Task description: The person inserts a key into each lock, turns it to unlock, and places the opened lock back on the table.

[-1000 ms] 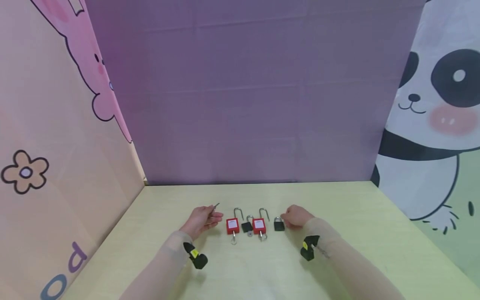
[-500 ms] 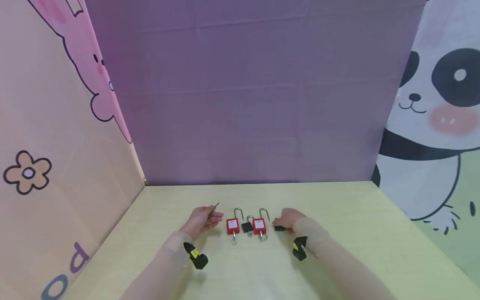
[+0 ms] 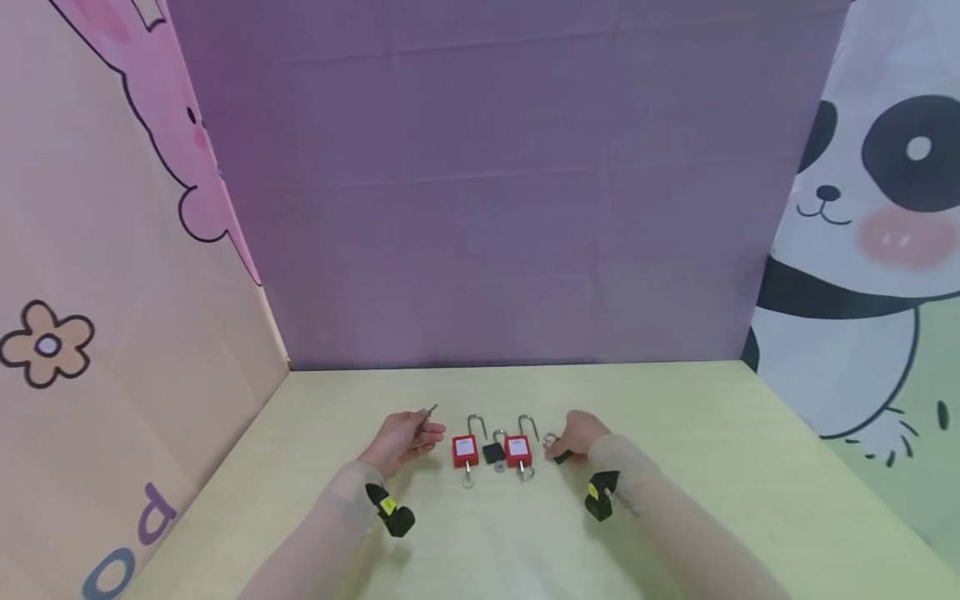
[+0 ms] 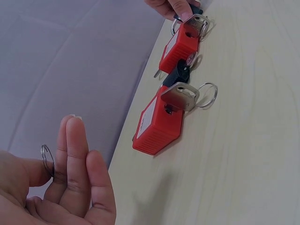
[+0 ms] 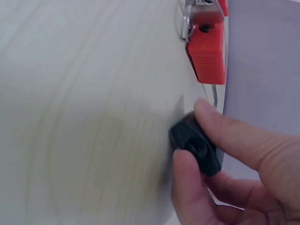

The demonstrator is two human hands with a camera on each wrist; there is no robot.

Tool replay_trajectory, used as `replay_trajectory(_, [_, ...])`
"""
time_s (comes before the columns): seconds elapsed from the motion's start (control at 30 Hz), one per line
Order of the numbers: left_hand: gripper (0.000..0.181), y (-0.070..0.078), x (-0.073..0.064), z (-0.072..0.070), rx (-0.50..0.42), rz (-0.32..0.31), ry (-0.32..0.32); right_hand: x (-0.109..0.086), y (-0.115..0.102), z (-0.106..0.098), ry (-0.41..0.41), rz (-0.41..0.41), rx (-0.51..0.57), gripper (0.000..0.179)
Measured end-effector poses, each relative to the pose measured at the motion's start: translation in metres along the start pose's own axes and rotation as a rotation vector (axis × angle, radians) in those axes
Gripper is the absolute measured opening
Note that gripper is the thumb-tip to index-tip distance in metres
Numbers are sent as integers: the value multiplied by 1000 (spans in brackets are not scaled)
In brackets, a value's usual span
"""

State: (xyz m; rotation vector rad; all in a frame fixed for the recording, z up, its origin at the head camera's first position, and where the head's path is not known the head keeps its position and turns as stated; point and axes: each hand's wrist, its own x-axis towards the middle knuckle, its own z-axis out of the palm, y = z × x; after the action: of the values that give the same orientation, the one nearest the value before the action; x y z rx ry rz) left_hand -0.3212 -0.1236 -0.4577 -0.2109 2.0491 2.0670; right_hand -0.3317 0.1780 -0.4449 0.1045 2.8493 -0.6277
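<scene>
My right hand [image 3: 585,433] pinches a small black padlock [image 5: 196,144] between thumb and fingers, with its keyhole end showing in the right wrist view. In the head view its shackle points left. My left hand [image 3: 405,437] is at the left of the row and holds a thin metal ring [image 4: 47,160] between thumb and fingers; a thin metal piece [image 3: 432,409] sticks up there, too small to make out. Between the hands lie two red padlocks, the left one [image 3: 465,451] and the right one [image 3: 518,451], with raised shackles, and another black padlock [image 3: 492,452].
A key [image 4: 180,96] with a ring sits in the nearer red padlock, and another key [image 4: 196,21] sits in the farther one. All lie on a pale wooden table [image 3: 487,542]. A purple cloth backdrop [image 3: 487,208] rises behind; printed walls stand at both sides.
My right hand has moved left onto the black padlock, taken hold of it and tilted it so its shackle turns left. My left hand stays where it was.
</scene>
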Motion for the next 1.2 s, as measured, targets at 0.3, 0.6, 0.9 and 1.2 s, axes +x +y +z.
replay_trajectory(0.3, [41, 1, 3, 0, 8, -25, 7, 3, 8, -18, -165, -10, 844, 33])
replay_trajectory(0.6, [41, 0, 5, 2, 11, -18, -7, -8, -11, -35, -405, -18, 1391, 39])
replay_trajectory(0.9, [40, 0, 3, 2, -3, 0, -17, -18, -28, -33, -529, 25, 1586, 23])
replay_trajectory(1.2, [41, 3, 2, 1, 2, -8, -12, -15, -33, -26, -456, 84, 1596, 22])
